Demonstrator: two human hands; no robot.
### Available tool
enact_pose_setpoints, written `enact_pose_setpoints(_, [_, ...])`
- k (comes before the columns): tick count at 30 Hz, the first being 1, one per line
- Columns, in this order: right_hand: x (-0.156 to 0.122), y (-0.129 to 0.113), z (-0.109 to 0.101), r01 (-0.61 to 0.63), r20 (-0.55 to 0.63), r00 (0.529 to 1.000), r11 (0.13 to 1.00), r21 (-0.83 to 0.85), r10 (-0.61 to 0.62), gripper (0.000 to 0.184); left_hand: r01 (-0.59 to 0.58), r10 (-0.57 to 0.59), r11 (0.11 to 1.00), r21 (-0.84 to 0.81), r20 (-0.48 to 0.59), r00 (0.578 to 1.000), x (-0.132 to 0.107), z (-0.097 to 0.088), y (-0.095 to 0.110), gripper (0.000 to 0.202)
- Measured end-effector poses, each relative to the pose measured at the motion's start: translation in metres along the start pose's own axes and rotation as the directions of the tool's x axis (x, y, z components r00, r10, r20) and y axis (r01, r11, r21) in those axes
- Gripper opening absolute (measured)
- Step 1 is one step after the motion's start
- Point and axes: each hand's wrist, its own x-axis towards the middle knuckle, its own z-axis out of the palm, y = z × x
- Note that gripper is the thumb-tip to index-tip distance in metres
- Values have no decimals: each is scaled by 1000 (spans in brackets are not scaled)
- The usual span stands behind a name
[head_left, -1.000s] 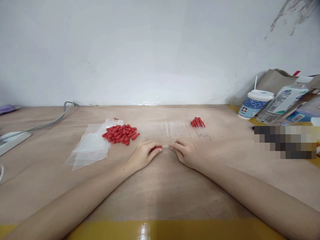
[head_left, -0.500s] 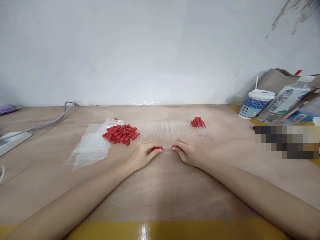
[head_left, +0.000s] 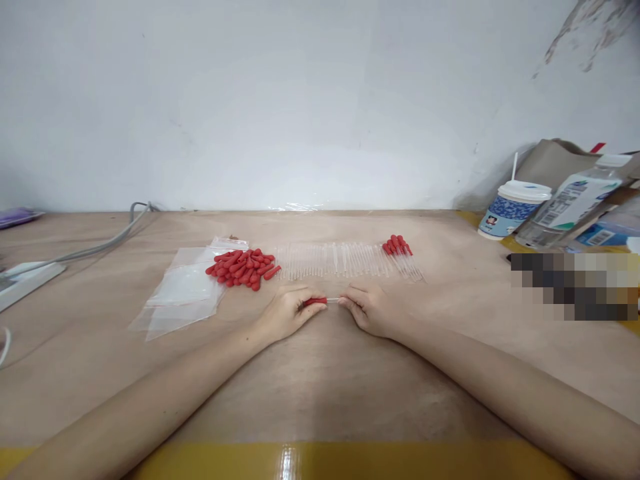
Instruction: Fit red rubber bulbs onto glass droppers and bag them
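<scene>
My left hand (head_left: 287, 312) pinches a red rubber bulb (head_left: 315, 301) at the middle of the table. My right hand (head_left: 369, 309) pinches the clear glass tube (head_left: 333, 300) that runs into that bulb. Both hands rest on the wood, fingers closed. Just behind them lies a row of several clear tubes (head_left: 336, 259). A heap of red bulbs (head_left: 241, 267) sits to the left of the row. At the row's right end lie a few finished droppers with red bulbs (head_left: 397, 245).
Clear plastic bags (head_left: 183, 291) lie left of the bulb heap. A white power strip (head_left: 25, 279) and grey cable (head_left: 95, 248) are at far left. A lidded cup (head_left: 513, 208), a tilted bottle (head_left: 570, 200) and a brown bag (head_left: 555, 160) stand at the right, by the wall.
My hands have drawn slightly closer together, so less of the tube shows between them. Nothing else on the table moved.
</scene>
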Motion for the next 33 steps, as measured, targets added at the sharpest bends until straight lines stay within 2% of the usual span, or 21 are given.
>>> enact_pose_setpoints(6, [2,1,-2,-102,104,990,990,98,92,27,-34,34,999,8,-18,999,0,0,-1,13])
enact_pose_setpoints(10, [8,-1,-12,-60,154,987,996,63,50,26,-34,35,999,9,-18,999,2,0,0,13])
enact_pose_setpoints(13, [13,-1,-26,-34,215,976,999,-18,37,21,18,-17,999,31,-15,1000,3,0,-1,18])
enact_pose_setpoints(16, [17,11,-44,-188,221,956,982,-32,191,17,109,-107,993,54,-41,993,3,0,-3,33])
enact_pose_setpoints(18, [19,28,-55,-372,146,917,928,-18,370,17,129,-128,990,63,-28,991,3,0,-5,33])
enact_pose_setpoints(19, [19,38,-59,-465,86,881,885,-31,465,19,126,-126,990,64,-15,992,3,0,-6,31])
enact_pose_setpoints(20, [18,47,-62,-553,14,832,832,-58,554,22,121,-121,991,64,-2,993,3,1,-6,29])
enact_pose_setpoints(22, [16,64,-64,-708,-106,707,695,-126,700,28,114,-115,992,61,10,993,3,1,-6,26])
enact_pose_setpoints(24, [11,74,-61,-788,-164,613,582,-200,773,31,116,-117,992,57,7,993,3,1,-5,24])
enact_pose_setpoints(26, [8,78,-56,-799,-158,588,539,-266,793,31,119,-119,991,58,4,993,4,1,-4,22])
enact_pose_setpoints(33, [12,80,-42,-784,-124,593,535,-316,796,32,117,-118,991,64,19,993,4,0,-3,19])
